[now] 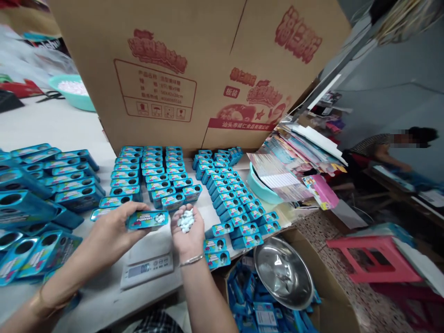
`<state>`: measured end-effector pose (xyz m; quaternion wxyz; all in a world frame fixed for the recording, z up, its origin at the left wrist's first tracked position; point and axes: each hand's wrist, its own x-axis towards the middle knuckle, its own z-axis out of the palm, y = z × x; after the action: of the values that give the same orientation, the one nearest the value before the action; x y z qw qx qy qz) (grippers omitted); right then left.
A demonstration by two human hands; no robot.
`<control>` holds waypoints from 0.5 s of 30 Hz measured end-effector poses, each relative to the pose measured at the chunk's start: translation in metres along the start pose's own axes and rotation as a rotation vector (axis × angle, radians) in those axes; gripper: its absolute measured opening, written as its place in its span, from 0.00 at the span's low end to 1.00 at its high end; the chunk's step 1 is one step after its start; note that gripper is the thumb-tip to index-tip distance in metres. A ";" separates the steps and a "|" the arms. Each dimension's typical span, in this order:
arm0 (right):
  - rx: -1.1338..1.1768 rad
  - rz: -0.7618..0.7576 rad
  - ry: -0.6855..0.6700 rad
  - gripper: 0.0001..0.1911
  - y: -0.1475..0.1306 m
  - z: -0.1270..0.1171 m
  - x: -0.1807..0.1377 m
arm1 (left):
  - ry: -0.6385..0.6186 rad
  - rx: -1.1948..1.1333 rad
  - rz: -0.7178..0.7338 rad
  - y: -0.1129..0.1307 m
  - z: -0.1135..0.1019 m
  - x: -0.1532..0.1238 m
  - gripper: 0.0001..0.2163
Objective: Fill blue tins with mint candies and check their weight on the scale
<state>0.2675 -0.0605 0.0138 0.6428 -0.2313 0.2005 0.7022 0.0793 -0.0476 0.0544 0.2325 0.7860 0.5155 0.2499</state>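
Note:
My left hand (pixel 120 226) grips a small blue candy tin (pixel 144 220) between thumb and fingers. White candies show in the round hole at its right end. Beside it, my right hand (pixel 189 238) is cupped palm up around a heap of pale white candies (pixel 186 220). Below both hands sits a white digital scale (pixel 149 268), whose display appears to read zero; its platform is partly hidden. Rows of blue tins (pixel 154 171) with round holes stand on the table just beyond the hands.
A large printed carton (pixel 201 55) rises behind the tins. More tins (pixel 27 203) crowd the left, others (pixel 236 203) the right. A steel bowl (pixel 284 273) rests on tins in a cardboard box (pixel 333 300). Right stands a pink stool (pixel 374 256); a person (pixel 381 148) works farther off.

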 end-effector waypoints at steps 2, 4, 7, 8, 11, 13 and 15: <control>-0.004 -0.011 -0.078 0.11 -0.011 -0.003 0.001 | 0.038 -0.081 -0.108 -0.014 0.016 -0.007 0.21; -0.025 -0.043 -0.143 0.08 -0.019 -0.006 0.002 | 0.060 -0.127 -0.164 -0.026 0.031 -0.012 0.22; -0.073 -0.088 -0.208 0.05 -0.026 -0.009 0.002 | 0.064 -0.124 -0.153 -0.039 0.047 -0.017 0.19; -0.089 -0.098 -0.226 0.05 -0.027 -0.009 0.002 | 0.060 -0.118 -0.139 -0.042 0.049 -0.018 0.20; -0.128 -0.111 -0.277 0.06 -0.026 -0.007 0.000 | 0.079 -0.111 -0.090 -0.044 0.041 -0.027 0.29; -0.147 -0.108 -0.305 0.07 -0.024 -0.005 -0.001 | 0.149 -0.114 -0.062 -0.036 0.025 -0.035 0.38; -0.157 -0.101 -0.327 0.08 -0.021 -0.002 -0.001 | 0.267 -0.147 -0.074 -0.024 0.002 -0.043 0.40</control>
<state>0.2888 -0.0607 0.0133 0.6813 -0.1733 0.0259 0.7108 0.0493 -0.0794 0.0311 0.2281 0.7070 0.5509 0.3804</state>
